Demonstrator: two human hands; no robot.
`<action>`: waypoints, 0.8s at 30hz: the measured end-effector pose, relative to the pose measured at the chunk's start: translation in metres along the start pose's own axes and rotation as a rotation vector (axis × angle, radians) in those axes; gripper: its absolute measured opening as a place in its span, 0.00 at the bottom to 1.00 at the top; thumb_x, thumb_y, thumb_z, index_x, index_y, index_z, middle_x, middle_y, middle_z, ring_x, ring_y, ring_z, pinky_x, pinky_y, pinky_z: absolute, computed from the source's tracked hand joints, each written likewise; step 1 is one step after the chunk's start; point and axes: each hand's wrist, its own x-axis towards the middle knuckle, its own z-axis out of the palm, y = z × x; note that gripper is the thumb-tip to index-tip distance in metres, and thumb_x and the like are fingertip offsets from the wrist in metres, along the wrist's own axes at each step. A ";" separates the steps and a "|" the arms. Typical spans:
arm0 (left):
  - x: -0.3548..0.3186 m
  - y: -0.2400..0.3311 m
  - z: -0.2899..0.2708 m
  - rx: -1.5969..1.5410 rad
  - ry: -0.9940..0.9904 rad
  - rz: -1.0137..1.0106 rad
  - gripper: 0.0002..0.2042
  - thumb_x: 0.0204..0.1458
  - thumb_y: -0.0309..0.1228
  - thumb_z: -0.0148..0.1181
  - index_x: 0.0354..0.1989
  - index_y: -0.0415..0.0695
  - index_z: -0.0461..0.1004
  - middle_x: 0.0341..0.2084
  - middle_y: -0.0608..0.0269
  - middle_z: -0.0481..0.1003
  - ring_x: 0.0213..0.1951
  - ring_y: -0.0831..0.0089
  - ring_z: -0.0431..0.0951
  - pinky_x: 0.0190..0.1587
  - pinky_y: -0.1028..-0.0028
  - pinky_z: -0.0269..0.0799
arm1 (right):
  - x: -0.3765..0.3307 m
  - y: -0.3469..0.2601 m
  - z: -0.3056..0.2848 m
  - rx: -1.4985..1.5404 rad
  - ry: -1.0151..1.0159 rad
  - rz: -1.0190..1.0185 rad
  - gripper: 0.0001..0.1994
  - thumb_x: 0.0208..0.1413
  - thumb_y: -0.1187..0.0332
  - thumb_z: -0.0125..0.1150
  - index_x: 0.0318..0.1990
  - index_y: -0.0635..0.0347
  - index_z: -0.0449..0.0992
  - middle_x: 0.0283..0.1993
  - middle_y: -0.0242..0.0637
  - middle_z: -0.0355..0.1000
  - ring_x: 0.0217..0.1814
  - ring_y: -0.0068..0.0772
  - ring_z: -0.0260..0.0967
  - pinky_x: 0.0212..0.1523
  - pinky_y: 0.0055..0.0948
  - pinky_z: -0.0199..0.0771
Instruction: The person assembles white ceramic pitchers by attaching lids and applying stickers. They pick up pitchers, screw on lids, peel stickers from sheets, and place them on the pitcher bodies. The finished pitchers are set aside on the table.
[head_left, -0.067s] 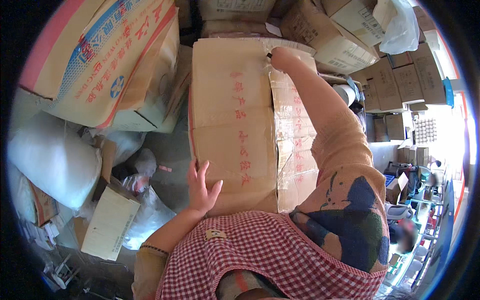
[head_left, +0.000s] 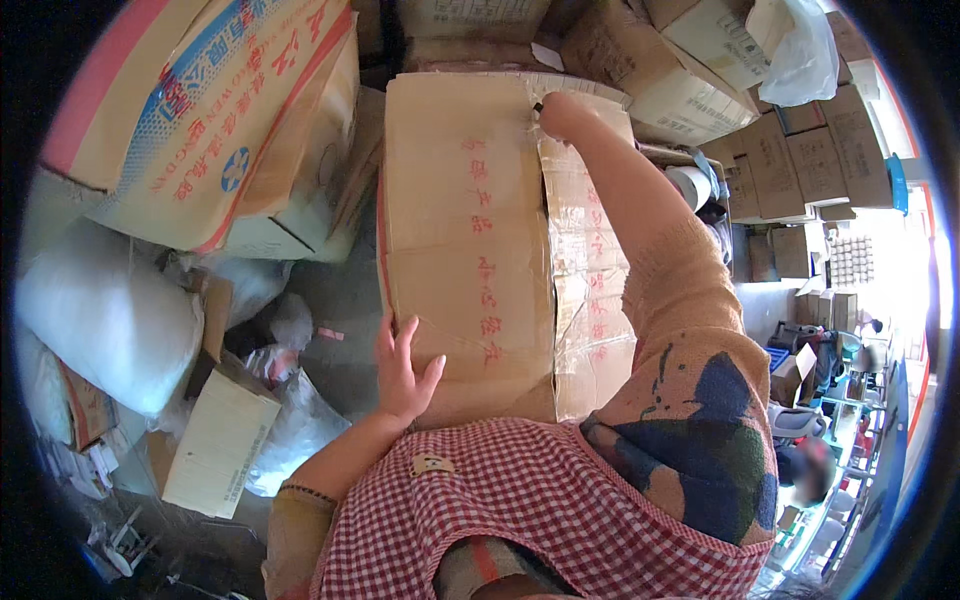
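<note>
In front of me stands a large brown cardboard carton [head_left: 465,200] with red printing on its top. A taped strip [head_left: 575,270], creased and shiny, runs along its right side beside a dark, open-looking seam. My left hand [head_left: 405,375] lies on the carton's near left edge, its fingers spread and holding nothing. Over at the far right part of the top, my right hand [head_left: 565,118] is closed around a small tool with a black end [head_left: 538,107]. Most of that tool is hidden by the fingers, so its kind does not show.
A tall printed carton [head_left: 230,130] leans in at the left, above white plastic sacks [head_left: 110,320] and a smaller box [head_left: 220,445]. More cartons [head_left: 660,70] crowd the far side, one with a clear bag [head_left: 800,60]. People sit along a workbench [head_left: 850,470] at the right.
</note>
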 end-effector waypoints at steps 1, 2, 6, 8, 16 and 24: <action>0.000 -0.001 0.001 0.000 0.002 0.002 0.36 0.46 0.37 0.65 0.64 0.43 0.56 0.62 0.34 0.51 0.61 0.39 0.55 0.61 0.49 0.52 | 0.002 -0.001 0.002 -0.036 -0.029 -0.042 0.10 0.53 0.71 0.50 0.33 0.66 0.78 0.33 0.48 0.75 0.30 0.43 0.76 0.32 0.42 0.76; 0.000 -0.002 0.003 -0.001 0.002 0.004 0.36 0.46 0.37 0.65 0.63 0.43 0.56 0.62 0.34 0.51 0.61 0.39 0.55 0.61 0.49 0.52 | 0.003 -0.001 0.005 -0.071 -0.057 -0.083 0.11 0.51 0.77 0.48 0.25 0.70 0.79 0.23 0.50 0.75 0.20 0.40 0.76 0.23 0.39 0.78; 0.001 -0.004 0.003 -0.024 0.013 0.011 0.35 0.45 0.36 0.66 0.62 0.42 0.58 0.61 0.33 0.51 0.61 0.39 0.54 0.62 0.49 0.52 | -0.013 -0.010 -0.001 -0.124 -0.221 -0.112 0.13 0.53 0.76 0.47 0.22 0.71 0.78 0.22 0.49 0.76 0.20 0.38 0.76 0.23 0.39 0.78; 0.002 -0.002 0.003 -0.011 0.009 0.008 0.35 0.45 0.36 0.65 0.63 0.43 0.57 0.61 0.33 0.51 0.61 0.39 0.54 0.62 0.49 0.52 | -0.025 -0.009 -0.002 -0.266 -0.280 -0.224 0.13 0.54 0.76 0.46 0.25 0.75 0.78 0.23 0.50 0.76 0.21 0.39 0.77 0.24 0.39 0.77; 0.000 -0.004 0.005 0.010 0.031 0.012 0.35 0.46 0.36 0.65 0.63 0.44 0.56 0.62 0.33 0.51 0.61 0.37 0.54 0.62 0.47 0.50 | -0.081 -0.031 0.020 0.148 0.215 0.037 0.13 0.53 0.71 0.48 0.34 0.73 0.77 0.29 0.51 0.77 0.21 0.44 0.76 0.26 0.40 0.77; -0.002 -0.007 0.009 -0.014 0.042 0.053 0.35 0.46 0.37 0.65 0.63 0.43 0.56 0.62 0.31 0.50 0.61 0.37 0.54 0.61 0.47 0.52 | -0.101 -0.017 0.014 0.074 -0.265 0.029 0.10 0.51 0.68 0.54 0.31 0.62 0.81 0.31 0.50 0.78 0.31 0.41 0.78 0.37 0.41 0.77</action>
